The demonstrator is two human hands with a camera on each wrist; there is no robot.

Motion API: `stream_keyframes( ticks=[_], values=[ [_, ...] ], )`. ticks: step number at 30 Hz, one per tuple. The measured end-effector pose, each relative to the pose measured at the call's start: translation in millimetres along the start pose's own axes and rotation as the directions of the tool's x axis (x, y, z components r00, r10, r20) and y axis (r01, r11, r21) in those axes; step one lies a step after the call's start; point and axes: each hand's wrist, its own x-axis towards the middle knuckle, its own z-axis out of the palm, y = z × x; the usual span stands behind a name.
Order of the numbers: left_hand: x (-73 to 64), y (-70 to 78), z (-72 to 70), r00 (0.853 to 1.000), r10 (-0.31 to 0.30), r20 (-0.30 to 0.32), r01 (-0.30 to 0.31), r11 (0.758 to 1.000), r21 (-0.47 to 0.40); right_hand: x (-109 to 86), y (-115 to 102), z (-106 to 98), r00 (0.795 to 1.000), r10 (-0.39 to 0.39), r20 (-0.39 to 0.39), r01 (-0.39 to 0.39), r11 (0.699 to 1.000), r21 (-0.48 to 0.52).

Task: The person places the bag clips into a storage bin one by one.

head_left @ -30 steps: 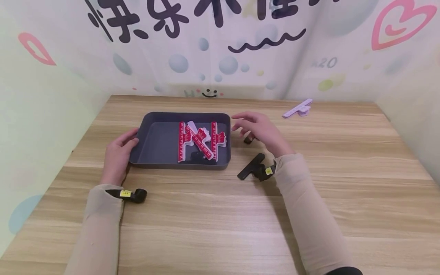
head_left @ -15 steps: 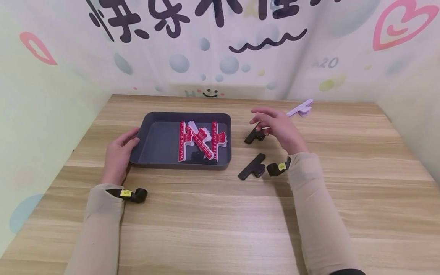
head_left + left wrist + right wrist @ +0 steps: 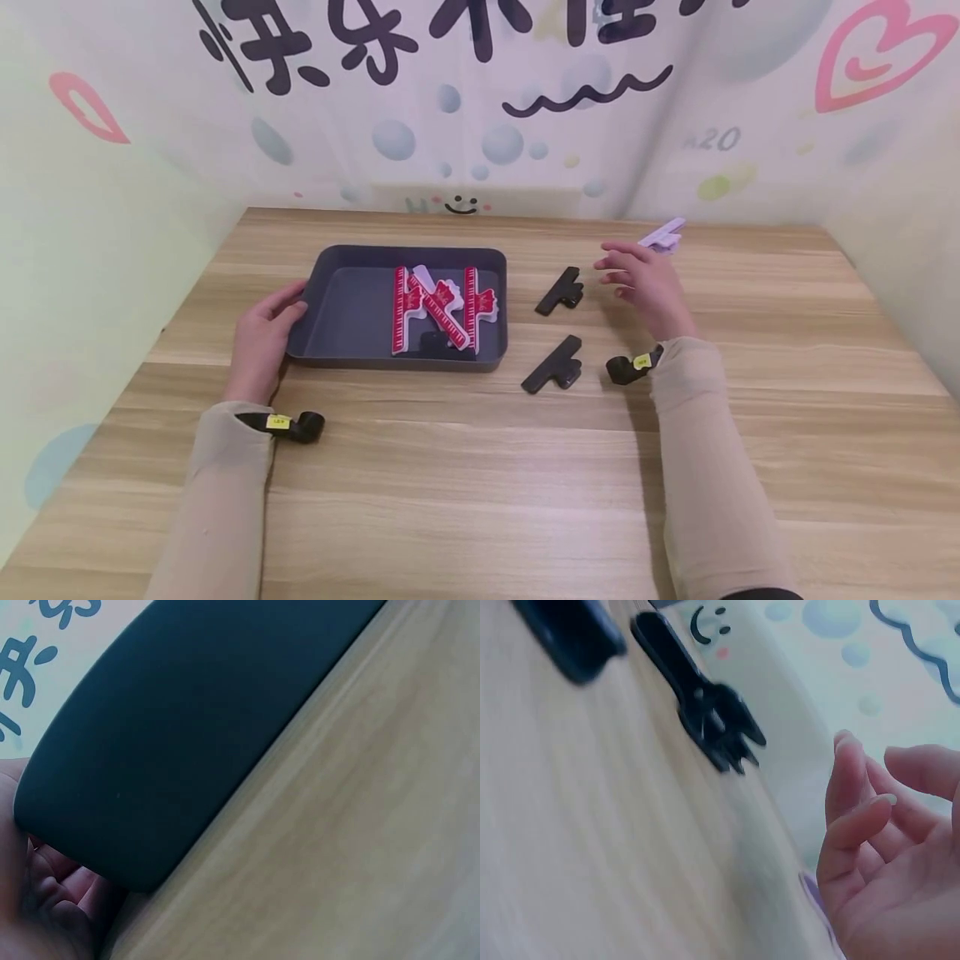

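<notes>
At the left end of a dark grey tray, my left hand grips the rim, its thumb over the edge. In the left wrist view, curled fingers show behind the tray's corner. Inside the tray's right half lie red-and-white clips with a piano-key pattern, and a black clip partly under them. My right hand hovers with loosely bent fingers, holding nothing, just in front of a lilac clip, which it partly hides.
Two black clips lie right of the tray: a farther one and a nearer one. The wooden table meets a printed wall sheet at the back. A small black camera sits on each wrist.
My right hand has moved right, away from the tray's right edge and past the farther black clip, toward the lilac clip. My left hand and the tray stay in place.
</notes>
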Motion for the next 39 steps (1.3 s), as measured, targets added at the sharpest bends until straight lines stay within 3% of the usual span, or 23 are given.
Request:
stream_keyframes(
  ticks=[6, 16, 25, 36, 39],
  values=[
    [-1.3, 2.1, 0.4, 1.000, -0.004, -0.001, 0.004, 1.000, -0.001, 5.8, 11, -17, 0.997, -0.008, -0.071, 0.011, 0.999, 0.046],
    [-2.8, 1.9, -0.5, 1.000, 0.004, -0.014, -0.004, 1.000, -0.008, 8.3, 19, -27, 0.984, -0.025, -0.175, 0.049, 0.990, 0.131],
    [-2.4, 1.3, 0.6, 1.000, 0.013, -0.014, -0.013, 1.000, 0.002, 10.5, 24, -38, 0.975, -0.062, -0.212, 0.136, 0.925, 0.355],
    [-3.1, -0.5, 0.9, 0.999, 0.034, -0.020, -0.034, 0.999, -0.019, 18.0, 28, -49, 0.974, -0.071, -0.217, 0.168, 0.866, 0.471],
    [-4.5, -0.8, 0.2, 0.998, 0.047, -0.028, -0.048, 0.999, -0.004, 21.9, 25, -51, 0.976, -0.063, -0.210, 0.159, 0.864, 0.478]
  ],
)
